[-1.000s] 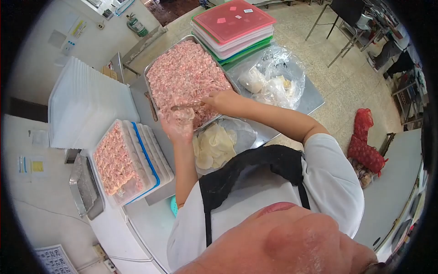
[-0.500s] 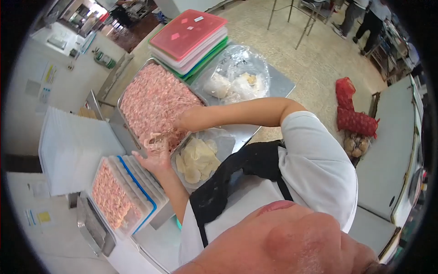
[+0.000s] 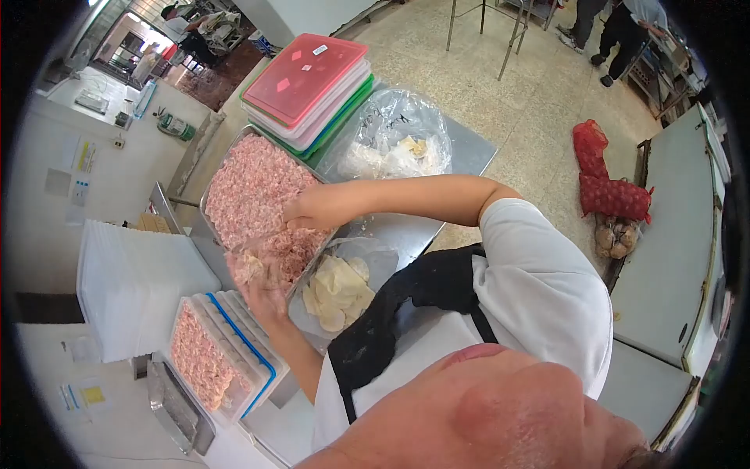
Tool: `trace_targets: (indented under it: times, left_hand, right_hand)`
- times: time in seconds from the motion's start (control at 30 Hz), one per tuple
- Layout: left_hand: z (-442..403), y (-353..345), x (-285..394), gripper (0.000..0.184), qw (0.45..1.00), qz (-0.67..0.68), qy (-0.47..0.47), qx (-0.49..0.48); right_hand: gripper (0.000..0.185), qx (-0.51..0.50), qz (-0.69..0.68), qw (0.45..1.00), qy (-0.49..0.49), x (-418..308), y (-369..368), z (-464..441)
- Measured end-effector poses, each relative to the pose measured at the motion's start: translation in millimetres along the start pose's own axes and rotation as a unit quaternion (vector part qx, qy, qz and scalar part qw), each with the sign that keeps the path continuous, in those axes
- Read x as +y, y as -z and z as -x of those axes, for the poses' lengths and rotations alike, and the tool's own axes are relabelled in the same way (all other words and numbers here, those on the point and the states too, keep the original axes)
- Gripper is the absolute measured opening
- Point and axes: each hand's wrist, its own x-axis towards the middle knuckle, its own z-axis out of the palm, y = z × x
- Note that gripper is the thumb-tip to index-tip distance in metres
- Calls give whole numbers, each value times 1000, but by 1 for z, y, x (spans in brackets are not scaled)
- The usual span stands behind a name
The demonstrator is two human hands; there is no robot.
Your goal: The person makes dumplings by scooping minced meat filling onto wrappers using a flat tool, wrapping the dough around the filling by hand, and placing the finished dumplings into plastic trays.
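Observation:
A deep metal tray [image 3: 208,211] holds pink minced meat [image 3: 258,176]. My left hand [image 3: 267,293] is at the tray's near left edge, fingers curled round a thin wrapper with some filling [image 3: 251,267]. Over the near part of the meat, my right hand [image 3: 312,208] is closed with its fingertips down at the mince; what it grips is hidden. Pale round wrappers [image 3: 341,291] lie in a heap on clear plastic, just right of my left hand.
Stacked lids [image 3: 305,78] and a clear bag of wrappers [image 3: 394,148] stand behind the tray. At left are filled containers [image 3: 205,356] and stacked white trays [image 3: 141,289]. Red net sacks [image 3: 613,195] lie on the floor. Other people [image 3: 621,35] are farther off.
My right hand has moved from beside my left hand back over the mince; the spatula seen earlier is no longer visible. My left hand's fingers have curled up round the wrapper. The view has shifted.

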Motion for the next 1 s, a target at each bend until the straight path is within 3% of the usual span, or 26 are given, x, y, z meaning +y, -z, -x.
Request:
trace_targets:
  times: [0.13, 0.2, 0.3, 0.43, 0.5, 0.57, 0.6, 0.67, 0.7, 0.77, 0.8, 0.9, 1.0]
  left_hand:
    - [-7, 13, 8, 67, 902, -371, -209, -67]
    - [-8, 10, 16, 62, 845, -465, -240, -106]
    - [-11, 44, 14, 55, 907, -401, -19, -129]
    - [1, 38, 2, 43, 933, -355, 33, -47]
    - [-12, 46, -8, 38, 929, -352, 91, -63]
    - [-11, 44, -23, 36, 948, -297, 99, 52]
    - [-11, 46, -31, 35, 951, -267, 102, 114]
    - [-25, 79, -47, 40, 951, -295, 97, -9]
    - [-35, 86, -44, 44, 912, -389, 105, -80]
    - [-26, 91, -40, 53, 921, -369, 109, -65]
    - [-16, 76, -44, 56, 964, -253, 85, 20]
    - [1, 36, 8, 60, 939, -343, 19, -34]
    - [-1, 49, 5, 56, 901, -423, -87, -36]
  right_hand:
    - [27, -77, -34, 996, 19, -26, 16, 5]
    - [29, -91, 10, 995, 30, -26, 7, 2]
    - [31, -102, -28, 994, 4, -19, -15, 4]
    - [23, -126, -132, 983, 26, 21, -30, -1]
    - [27, -108, 33, 993, 11, 27, -26, -5]
    - [34, -82, 206, 974, -48, 8, -23, -9]
    - [32, 48, 163, 984, 51, 4, -35, -6]
    - [32, 4, 177, 984, 24, 11, -57, -7]
    - [31, -23, 181, 983, 15, 16, -68, -7]
    - [31, -89, 176, 977, -75, 54, -68, -3]
    - [30, -125, 195, 967, -110, 52, -57, -1]
    - [28, -160, 238, 944, -162, 50, -36, 6]
    - [28, -56, 9, 988, -142, 15, -6, 2]
